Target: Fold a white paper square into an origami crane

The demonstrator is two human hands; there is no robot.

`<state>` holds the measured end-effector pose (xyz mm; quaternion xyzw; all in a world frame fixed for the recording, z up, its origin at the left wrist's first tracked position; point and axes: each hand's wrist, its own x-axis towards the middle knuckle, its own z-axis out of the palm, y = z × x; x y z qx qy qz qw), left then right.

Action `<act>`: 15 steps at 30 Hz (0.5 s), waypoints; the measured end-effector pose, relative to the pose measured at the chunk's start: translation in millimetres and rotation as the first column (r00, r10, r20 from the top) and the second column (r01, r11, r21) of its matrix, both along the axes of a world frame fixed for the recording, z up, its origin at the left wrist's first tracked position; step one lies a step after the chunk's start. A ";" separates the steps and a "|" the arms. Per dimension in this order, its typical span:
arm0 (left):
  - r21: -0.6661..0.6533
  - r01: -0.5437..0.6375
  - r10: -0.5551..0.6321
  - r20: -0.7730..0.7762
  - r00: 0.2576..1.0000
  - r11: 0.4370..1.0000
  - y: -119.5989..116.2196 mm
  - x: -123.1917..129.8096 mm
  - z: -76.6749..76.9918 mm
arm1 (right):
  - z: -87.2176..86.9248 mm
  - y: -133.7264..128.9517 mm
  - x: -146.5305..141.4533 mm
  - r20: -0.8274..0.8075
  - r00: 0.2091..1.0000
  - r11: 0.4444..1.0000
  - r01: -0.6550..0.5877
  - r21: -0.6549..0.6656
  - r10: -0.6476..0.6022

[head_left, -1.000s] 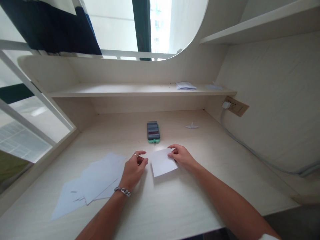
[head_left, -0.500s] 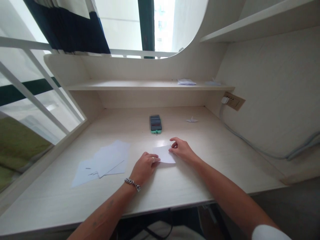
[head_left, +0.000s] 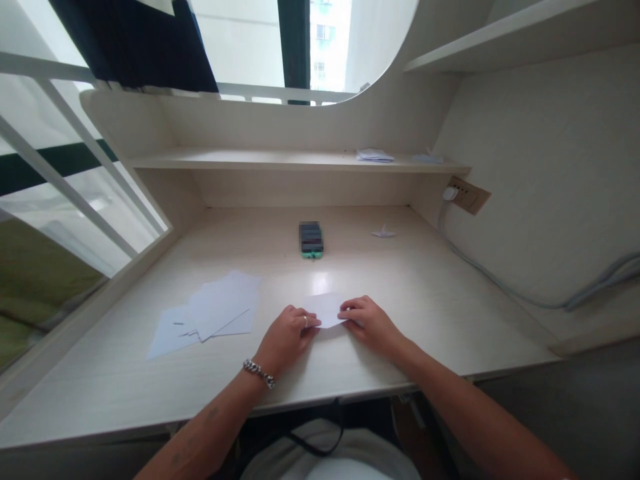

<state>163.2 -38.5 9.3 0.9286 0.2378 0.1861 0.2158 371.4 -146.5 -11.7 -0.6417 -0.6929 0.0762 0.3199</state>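
Observation:
Between my hands, near the front of the desk, is a small white sheet of paper (head_left: 326,308). My left hand (head_left: 293,331), with a ring on one finger and a chain bracelet at the wrist, pinches the sheet's left near corner. The right near corner is held by my right hand (head_left: 365,323), its thumb below and fingers on top. The thumb of my left hand is mostly hidden. Farther back on the right stands a small folded paper crane (head_left: 383,233).
Loose white sheets (head_left: 225,300) overlap on the left of the desk, with thin dark strips on them. A phone (head_left: 311,240) with a green edge lies toward the back. Folded papers (head_left: 375,155) rest on the shelf (head_left: 250,158). A grey cable (head_left: 493,280) runs along the right wall.
My right hand has moved down from the paper's right side to its near right corner, and its raised finger has closed onto the sheet. My left hand stays on the left corner. The view has tilted slightly.

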 end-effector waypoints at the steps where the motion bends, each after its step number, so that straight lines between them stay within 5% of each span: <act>1: -0.010 0.022 -0.022 -0.005 1.000 1.000 -3.9 -3.1 0.0 | -0.2 -5.8 -2.5 -0.009 1.000 1.000 -0.003 0.002 0.003; 5: -0.083 0.046 -0.046 -0.002 0.999 0.996 -17.7 -12.3 4.2 | 7.3 -26.6 -13.5 -0.139 0.990 0.999 0.000 -0.050 -0.007; 9: -0.206 -0.114 0.108 -0.040 0.993 0.972 -20.9 -9.8 14.9 | 19.7 -25.1 -19.8 -0.279 0.942 0.970 0.133 -0.202 -0.187; 15: -0.324 -0.315 0.313 -0.057 0.948 0.892 -16.7 6.5 14.5 | 23.3 -3.9 -25.4 -0.212 0.874 0.872 0.354 -0.337 -0.437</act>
